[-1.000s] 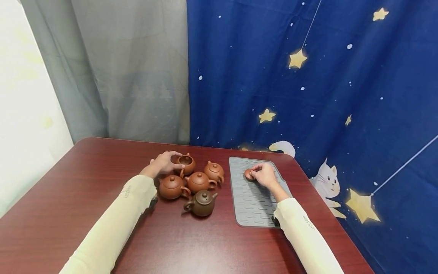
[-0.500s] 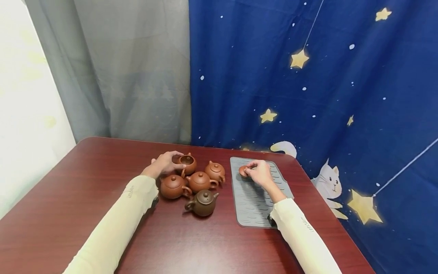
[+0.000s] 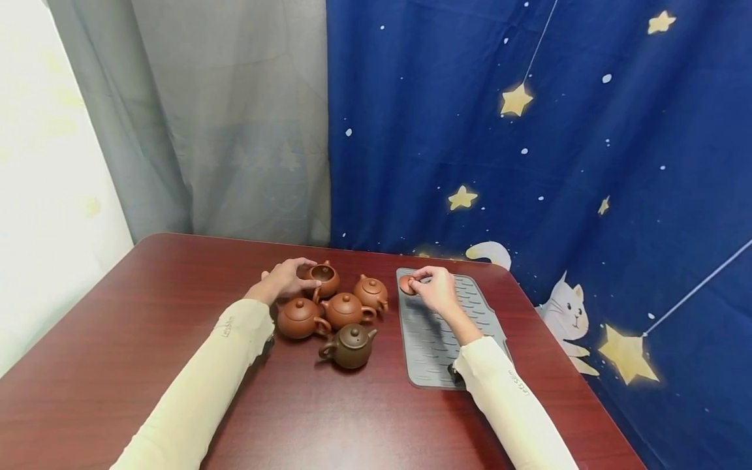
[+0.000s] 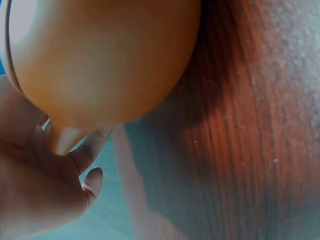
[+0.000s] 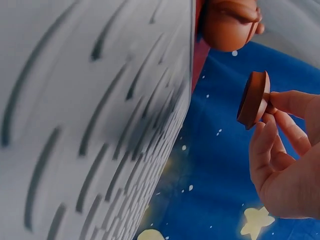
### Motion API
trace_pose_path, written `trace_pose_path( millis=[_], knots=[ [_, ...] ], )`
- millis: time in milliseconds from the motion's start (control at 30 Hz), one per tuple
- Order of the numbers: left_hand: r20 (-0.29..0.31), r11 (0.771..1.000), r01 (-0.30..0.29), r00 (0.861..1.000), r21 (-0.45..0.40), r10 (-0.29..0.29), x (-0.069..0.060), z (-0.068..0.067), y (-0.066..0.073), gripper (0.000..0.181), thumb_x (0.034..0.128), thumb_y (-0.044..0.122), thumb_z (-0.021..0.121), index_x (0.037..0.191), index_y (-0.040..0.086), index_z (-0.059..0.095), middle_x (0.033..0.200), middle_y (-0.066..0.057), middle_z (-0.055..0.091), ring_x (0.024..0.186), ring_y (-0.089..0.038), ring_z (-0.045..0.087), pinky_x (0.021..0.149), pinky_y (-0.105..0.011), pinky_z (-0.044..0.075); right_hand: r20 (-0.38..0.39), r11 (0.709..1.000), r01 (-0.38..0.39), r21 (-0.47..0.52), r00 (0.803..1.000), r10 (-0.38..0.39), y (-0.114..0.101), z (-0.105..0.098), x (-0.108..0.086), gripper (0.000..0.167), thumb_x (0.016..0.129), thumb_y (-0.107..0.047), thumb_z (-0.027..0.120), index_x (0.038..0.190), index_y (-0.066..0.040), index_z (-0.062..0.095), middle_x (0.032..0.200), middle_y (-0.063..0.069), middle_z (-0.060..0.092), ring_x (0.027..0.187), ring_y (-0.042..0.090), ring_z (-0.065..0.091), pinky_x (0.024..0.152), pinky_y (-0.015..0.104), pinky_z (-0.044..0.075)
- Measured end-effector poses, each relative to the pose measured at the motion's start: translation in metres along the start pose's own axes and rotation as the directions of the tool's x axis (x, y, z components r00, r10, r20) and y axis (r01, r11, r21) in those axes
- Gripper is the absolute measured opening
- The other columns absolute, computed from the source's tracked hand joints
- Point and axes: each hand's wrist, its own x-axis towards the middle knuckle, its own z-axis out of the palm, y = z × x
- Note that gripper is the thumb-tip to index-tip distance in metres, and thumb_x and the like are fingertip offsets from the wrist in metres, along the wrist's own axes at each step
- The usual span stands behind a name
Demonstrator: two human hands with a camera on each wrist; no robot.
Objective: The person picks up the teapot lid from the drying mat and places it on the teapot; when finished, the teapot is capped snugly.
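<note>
My right hand (image 3: 437, 290) pinches a reddish-brown teapot lid (image 3: 407, 284) by its knob, above the far left corner of a grey ridged mat (image 3: 429, 352). The right wrist view shows the lid (image 5: 254, 100) tilted on edge, clear of the mat. At the back of the teapot group, my left hand (image 3: 286, 279) holds a lidless reddish-brown teapot (image 3: 330, 282), thumb and fingers at its side. In the left wrist view a nearby round teapot (image 4: 115, 55) hides part of that hand (image 4: 40, 175).
Three lidded reddish-brown teapots, one at front left (image 3: 298, 320), one in the middle (image 3: 345, 312) and one at right (image 3: 371, 292), crowd the lidless one. A darker brown teapot (image 3: 352, 347) stands nearest on the red-brown table (image 3: 305, 418). Curtains (image 3: 399, 163) hang behind the far edge.
My right hand has carried the lid leftward and away from me over the mat, toward the teapots. The left hand stays on the lidless teapot. The view has shifted slightly.
</note>
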Motion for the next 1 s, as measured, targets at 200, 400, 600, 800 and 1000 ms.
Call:
trace_pose_path(
  millis=[200, 400, 600, 800, 1000],
  knots=[
    [0.005, 1.000, 0.000, 1.000, 0.016, 0.000, 0.000, -0.002, 0.001, 0.062, 0.0915, 0.046, 0.069, 0.144, 0.019, 0.051, 0.148, -0.014, 0.048, 0.132, -0.043, 0.043, 0.101, -0.066, 0.021, -0.012, 0.999, 0.009, 0.034, 1.000, -0.009, -0.013, 0.006, 0.000, 0.008, 0.079, -0.012, 0.081, 0.085, -0.009, 0.077, 0.085, 0.003, 0.075, 0.065, 0.012, 0.062, 0.062, 0.028, 0.046],
    [0.013, 1.000, 0.006, 1.000, 0.016, -0.006, 0.000, -0.001, 0.003, 0.060, 0.0928, 0.044, 0.067, 0.144, 0.019, 0.050, 0.148, -0.013, 0.047, 0.131, -0.042, 0.043, 0.099, -0.063, 0.023, -0.012, 0.998, 0.023, 0.054, 1.000, -0.023, -0.020, 0.012, 0.000, 0.007, 0.079, -0.012, 0.082, 0.085, -0.010, 0.078, 0.085, 0.001, 0.075, 0.064, 0.009, 0.061, 0.062, 0.027, 0.046],
    [0.010, 1.000, 0.009, 1.000, 0.015, -0.009, -0.001, -0.001, 0.002, 0.059, 0.0931, 0.042, 0.068, 0.144, 0.018, 0.050, 0.148, -0.013, 0.048, 0.131, -0.042, 0.043, 0.099, -0.063, 0.023, -0.017, 0.995, 0.066, 0.075, 0.998, -0.065, -0.026, 0.017, 0.001, 0.008, 0.078, -0.011, 0.082, 0.084, -0.009, 0.078, 0.081, 0.003, 0.075, 0.060, 0.009, 0.057, 0.060, 0.027, 0.044],
    [0.010, 1.000, 0.007, 1.000, 0.008, -0.007, 0.000, -0.001, 0.002, 0.060, 0.0926, 0.043, 0.068, 0.144, 0.019, 0.050, 0.149, -0.012, 0.048, 0.132, -0.042, 0.043, 0.102, -0.065, 0.020, -0.009, 0.995, 0.068, 0.075, 0.998, -0.067, -0.032, 0.020, 0.003, 0.009, 0.078, -0.014, 0.084, 0.082, -0.009, 0.077, 0.079, 0.002, 0.074, 0.062, 0.012, 0.059, 0.060, 0.028, 0.044],
    [0.003, 1.000, 0.010, 1.000, 0.008, -0.010, 0.000, 0.000, 0.001, 0.059, 0.0925, 0.043, 0.068, 0.144, 0.019, 0.051, 0.148, -0.012, 0.048, 0.131, -0.042, 0.043, 0.101, -0.065, 0.021, 0.003, 0.993, 0.081, 0.086, 0.997, -0.082, -0.039, 0.028, 0.004, 0.010, 0.079, -0.015, 0.084, 0.083, -0.009, 0.077, 0.079, 0.003, 0.074, 0.068, 0.017, 0.062, 0.062, 0.029, 0.045]
  ],
)
